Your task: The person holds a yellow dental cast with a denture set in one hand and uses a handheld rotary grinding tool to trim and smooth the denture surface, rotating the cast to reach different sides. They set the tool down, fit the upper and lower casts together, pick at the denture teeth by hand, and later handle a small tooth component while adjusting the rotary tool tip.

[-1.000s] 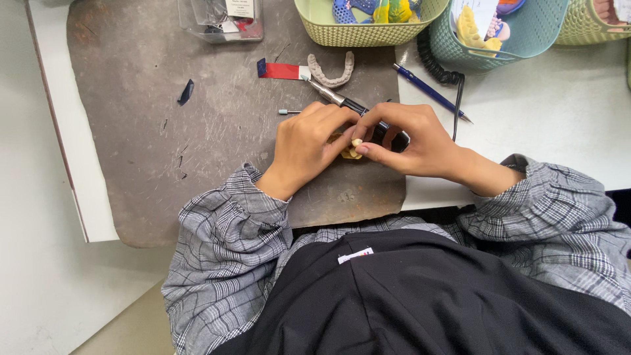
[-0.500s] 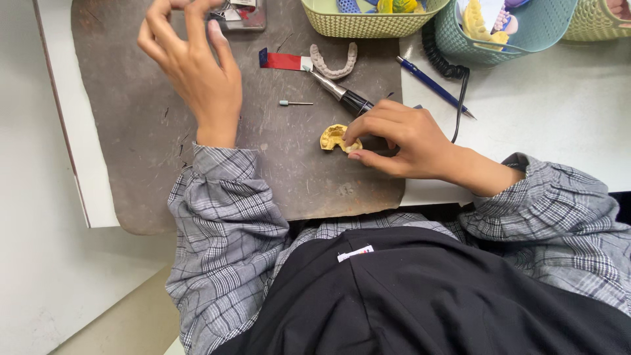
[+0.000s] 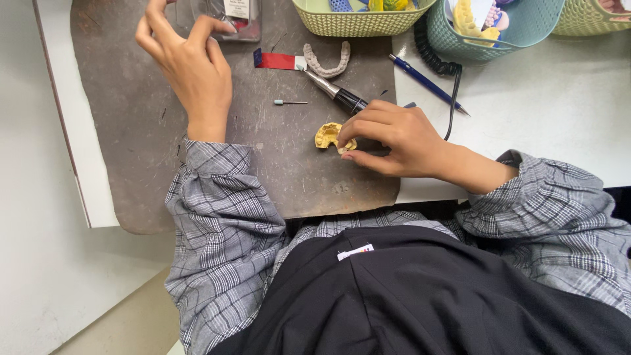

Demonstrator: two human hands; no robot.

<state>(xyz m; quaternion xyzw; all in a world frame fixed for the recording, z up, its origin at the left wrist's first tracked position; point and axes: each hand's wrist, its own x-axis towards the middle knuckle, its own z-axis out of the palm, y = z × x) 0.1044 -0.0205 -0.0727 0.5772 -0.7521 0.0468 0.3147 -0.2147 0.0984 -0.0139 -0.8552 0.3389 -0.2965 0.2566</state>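
My right hand (image 3: 388, 135) pinches a small yellow dental cast (image 3: 330, 135) against the dark grey mat (image 3: 131, 158). A black and silver rotary handpiece (image 3: 332, 92) lies just behind that hand, its tip pointing up-left. My left hand (image 3: 184, 56) is raised over the mat's far left, fingers apart and empty, close to a clear plastic box (image 3: 233, 16). A small bur with a pale tip (image 3: 289, 102) lies on the mat between the two hands.
A grey dental arch (image 3: 327, 64) and a red and blue strip (image 3: 276, 60) lie at the mat's far edge. Yellow-green (image 3: 355, 23) and teal (image 3: 499, 39) baskets stand behind. A blue pen (image 3: 427, 84) and coiled black cable (image 3: 434, 59) rest on the white table.
My left hand left the cast and rose to the far left toward the clear box. My right hand stayed on the yellow cast.
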